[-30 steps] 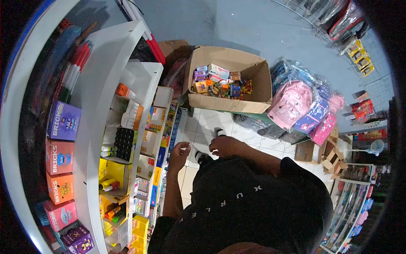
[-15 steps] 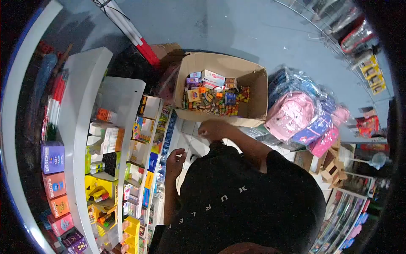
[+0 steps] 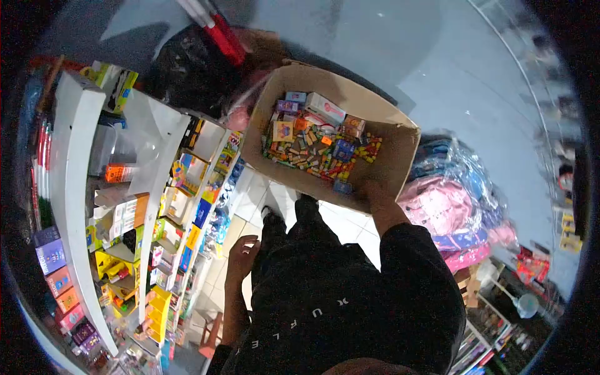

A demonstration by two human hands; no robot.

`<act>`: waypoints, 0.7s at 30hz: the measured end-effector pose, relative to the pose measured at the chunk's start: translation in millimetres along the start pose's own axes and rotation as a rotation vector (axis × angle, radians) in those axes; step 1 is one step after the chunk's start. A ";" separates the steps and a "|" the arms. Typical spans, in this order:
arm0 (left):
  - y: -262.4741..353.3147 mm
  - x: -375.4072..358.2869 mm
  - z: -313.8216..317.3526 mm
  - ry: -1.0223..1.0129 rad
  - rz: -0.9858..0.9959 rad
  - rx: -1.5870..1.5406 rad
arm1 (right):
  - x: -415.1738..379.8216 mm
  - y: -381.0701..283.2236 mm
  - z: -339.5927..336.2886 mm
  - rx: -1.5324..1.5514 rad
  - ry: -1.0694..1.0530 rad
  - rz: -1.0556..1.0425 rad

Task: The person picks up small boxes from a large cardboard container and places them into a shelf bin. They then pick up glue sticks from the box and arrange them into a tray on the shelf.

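A cardboard box (image 3: 325,75) with its top open stands ahead of me. Inside are many small wrapped pieces in yellow, green and orange, with small cartons among them: a white one (image 3: 325,109), a blue one (image 3: 344,150) and purple ones (image 3: 287,106). My right hand (image 3: 376,195) reaches over the near wall at the box's right corner; its fingers are dim and blurred against the cardboard. Low on the left, my left hand (image 3: 242,253) hangs beside the shelves with loosely bent fingers and nothing visible in it.
Stocked shelves (image 3: 164,181) line the left side, with small boxes and yellow bins. Pink and blue bags in plastic wrap (image 3: 437,203) lie to the right of the box. A black bag (image 3: 199,75) and red-and-white poles (image 3: 226,40) lean behind it. White tiles cover the floor.
My right hand has moved right, from in front of the box to its near right corner. The view has turned and the box looks tilted. My left hand stays low at the left.
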State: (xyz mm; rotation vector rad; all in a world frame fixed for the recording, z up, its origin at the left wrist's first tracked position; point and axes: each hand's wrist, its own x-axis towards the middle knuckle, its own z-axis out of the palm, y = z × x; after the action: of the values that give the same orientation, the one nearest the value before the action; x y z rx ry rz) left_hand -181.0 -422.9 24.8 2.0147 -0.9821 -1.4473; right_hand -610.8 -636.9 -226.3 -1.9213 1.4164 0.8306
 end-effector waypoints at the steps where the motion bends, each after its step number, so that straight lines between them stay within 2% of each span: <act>1: 2.3 -5.3 2.1 0.019 -0.046 -0.015 | 4.0 -0.4 5.6 -0.004 -0.016 -0.009; 5: -7.9 -21.0 20.3 0.027 -0.130 -0.090 | 27.2 -15.3 7.7 -0.061 -0.020 -0.055; 6: -27.9 -24.1 27.6 0.020 -0.118 -0.118 | 36.0 -21.0 2.8 -0.076 -0.009 -0.068; 7: -30.1 -27.7 31.7 0.015 -0.099 -0.343 | 42.9 -27.5 1.3 -0.105 0.001 -0.074; 10: -19.2 -39.7 44.7 0.043 -0.175 -0.104 | 66.1 -43.4 -8.1 -0.131 0.068 -0.137; 12: -9.2 -42.6 47.9 0.044 -0.231 -0.038 | 78.1 -47.8 -18.1 0.019 0.101 -0.209; 16: -29.9 -51.1 55.9 0.065 -0.398 -0.067 | 86.0 -77.5 -31.2 -0.054 0.161 -0.229; 17: -35.9 -54.8 57.8 0.082 -0.378 -0.069 | 86.2 -86.6 -34.3 -0.072 0.175 -0.234; 19: -33.2 -56.4 59.2 0.117 -0.333 -0.072 | 87.9 -98.1 -39.1 0.152 0.176 -0.165; 20: -31.2 -57.5 59.1 0.113 -0.346 -0.070 | 86.5 -103.0 -40.9 0.394 0.156 -0.086; 21: -23.3 -57.4 58.9 0.110 -0.360 -0.069 | 93.5 -100.8 -31.5 0.417 0.197 -0.083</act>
State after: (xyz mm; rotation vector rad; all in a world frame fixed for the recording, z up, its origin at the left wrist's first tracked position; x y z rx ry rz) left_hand -240.8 -361.9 23.1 2.2748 -0.5340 -1.5017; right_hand -487.7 -691.0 -269.0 -1.7549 1.4739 0.2809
